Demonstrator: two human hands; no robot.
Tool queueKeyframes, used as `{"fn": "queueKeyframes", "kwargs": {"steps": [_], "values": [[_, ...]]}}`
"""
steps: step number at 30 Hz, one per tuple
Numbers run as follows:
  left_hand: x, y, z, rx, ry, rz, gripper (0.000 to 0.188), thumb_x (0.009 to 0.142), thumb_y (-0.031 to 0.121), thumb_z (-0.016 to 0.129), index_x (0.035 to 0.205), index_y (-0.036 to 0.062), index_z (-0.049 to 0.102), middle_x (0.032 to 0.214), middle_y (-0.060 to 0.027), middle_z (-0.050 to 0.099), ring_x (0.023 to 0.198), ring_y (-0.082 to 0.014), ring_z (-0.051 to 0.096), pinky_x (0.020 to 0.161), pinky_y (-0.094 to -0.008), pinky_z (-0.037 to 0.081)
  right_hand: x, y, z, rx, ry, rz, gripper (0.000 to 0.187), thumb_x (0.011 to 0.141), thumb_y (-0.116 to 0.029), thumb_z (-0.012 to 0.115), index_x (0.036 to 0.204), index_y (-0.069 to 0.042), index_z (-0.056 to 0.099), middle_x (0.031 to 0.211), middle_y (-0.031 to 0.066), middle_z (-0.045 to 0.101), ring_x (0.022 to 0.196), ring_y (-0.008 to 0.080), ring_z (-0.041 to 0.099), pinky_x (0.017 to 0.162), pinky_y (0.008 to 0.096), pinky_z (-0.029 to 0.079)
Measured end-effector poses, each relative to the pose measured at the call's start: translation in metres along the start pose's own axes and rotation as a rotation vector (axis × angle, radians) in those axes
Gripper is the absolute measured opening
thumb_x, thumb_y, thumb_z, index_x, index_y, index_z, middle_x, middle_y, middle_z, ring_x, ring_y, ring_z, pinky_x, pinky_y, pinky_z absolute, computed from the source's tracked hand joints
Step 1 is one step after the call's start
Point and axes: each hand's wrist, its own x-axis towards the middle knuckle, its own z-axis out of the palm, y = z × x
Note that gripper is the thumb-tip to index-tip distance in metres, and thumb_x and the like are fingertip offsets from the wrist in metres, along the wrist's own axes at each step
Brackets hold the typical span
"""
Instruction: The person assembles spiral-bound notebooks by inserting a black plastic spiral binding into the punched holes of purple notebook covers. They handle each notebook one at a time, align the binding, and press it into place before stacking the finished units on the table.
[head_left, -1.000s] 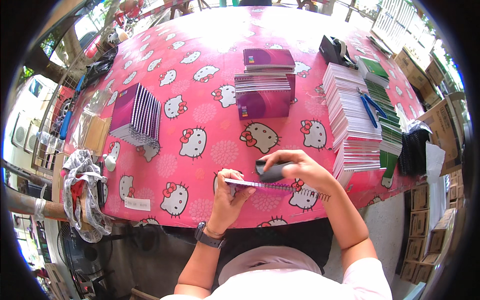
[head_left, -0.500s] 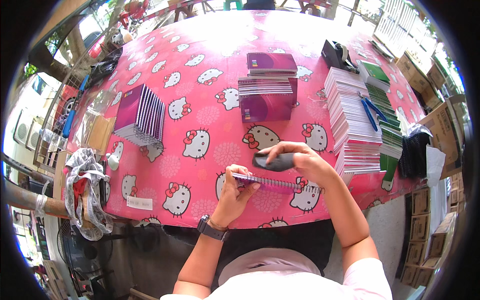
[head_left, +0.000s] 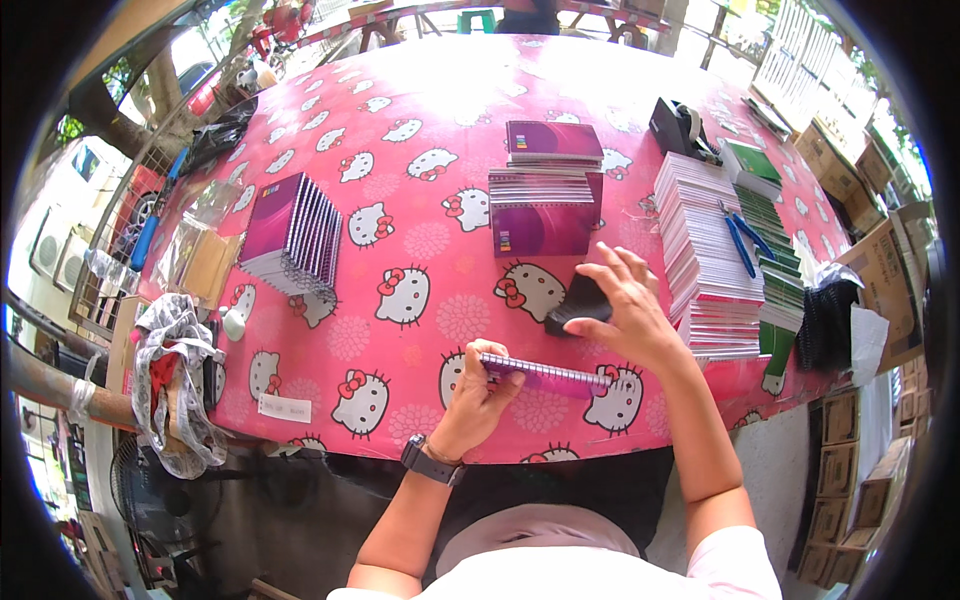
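Purple notebook (head_left: 555, 380) gripped in the left hand (head_left: 480, 405); right hand (head_left: 632, 310) spread at a black block (head_left: 578, 303)

The left fingers and thumb are clamped on one end of the notebook, which is held near the table's front edge, a wire coil along its upper side; the right fingers are spread apart, with the thumb over the block's near edge; whether the thumb touches it I cannot tell; the block sits just beyond the notebook, on the pink tablecloth (head_left: 395, 245) with its printed cat faces.

Farther out, a purple notebook stack (head_left: 275, 225) stands to the left, coils outward; a second purple pile (head_left: 542, 230) lies beyond the block; to the right runs a long row of white-edged books (head_left: 700, 250), blue-handled pliers (head_left: 742, 242) resting on top; green books (head_left: 750, 168) lie alongside, near a black tape dispenser (head_left: 675, 130); a dark watch (head_left: 432, 462) circles the left wrist.
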Motion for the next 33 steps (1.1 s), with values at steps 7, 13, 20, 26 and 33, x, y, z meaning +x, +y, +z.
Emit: {"fn": "queueKeyframes", "kwargs": {"steps": [7, 13, 20, 26, 33], "values": [[0.001, 0.027, 0.005, -0.132, 0.096, 0.007, 0.013, 0.097, 0.012, 0.052, 0.107, 0.0055, 0.049, 0.091, -0.0024, 0.049, 0.077, -0.0086, 0.044, 0.067, -0.0228, 0.039, -0.013, -0.074, -0.011, 0.554, -0.077, -0.1, 0.037, 0.076, -0.016, 0.076, 0.107, -0.003, 0.061, 0.096, 0.009, 0.06, 0.086, 0.0223, 0.061, 0.071, 0.031, 0.05], [0.0, 0.036, -0.002, -0.065, 0.231, 0.204, 0.01, 0.09, 0.009, 0.062, 0.098, 0.0029, 0.061, 0.085, -0.0029, 0.057, 0.074, -0.0105, 0.051, 0.065, -0.023, 0.042, -0.014, -0.086, -0.004, 0.794, 0.016, 0.003, 0.026, 0.082, -0.013, 0.073, 0.101, -0.002, 0.06, 0.082, 0.0041, 0.055, 0.068, 0.0104, 0.056, 0.059, 0.0235, 0.046], [-0.007, 0.045, -0.01, 0.073, 0.283, 0.309, 0.013, 0.083, 0.002, 0.067, 0.095, 0.0026, 0.064, 0.088, -0.0069, 0.062, 0.079, -0.0158, 0.061, 0.068, -0.0279, 0.049, -0.007, -0.102, -0.003, 0.851, -0.042, 0.107, 0.028, 0.081, -0.021, 0.074, 0.093, -0.003, 0.057, 0.076, 0.0041, 0.049, 0.061, 0.0113, 0.046, 0.054, 0.0266, 0.041], [-0.01, 0.06, -0.028, 0.139, 0.315, 0.357, 0.018, 0.081, -0.002, 0.067, 0.098, 0.0053, 0.068, 0.089, -0.008, 0.064, 0.073, -0.016, 0.064, 0.063, -0.0265, 0.051, 0.004, -0.116, 0.004, 0.852, -0.023, 0.072, 0.028, 0.079, -0.02, 0.077, 0.087, -0.004, 0.055, 0.069, 0.0005, 0.048, 0.059, 0.0083, 0.044, 0.052, 0.0244, 0.038], [-0.025, 0.065, -0.062, 0.165, 0.494, 0.437, 0.02, 0.076, -0.005, 0.072, 0.096, 0.0011, 0.068, 0.083, -0.0057, 0.064, 0.073, -0.0106, 0.059, 0.066, -0.0218, 0.047, 0.034, -0.148, 0.005, 0.769, -0.104, -0.08, 0.028, 0.079, -0.018, 0.077, 0.085, -0.001, 0.055, 0.072, 0.0046, 0.054, 0.064, 0.012, 0.053, 0.057, 0.0271, 0.044]]}}
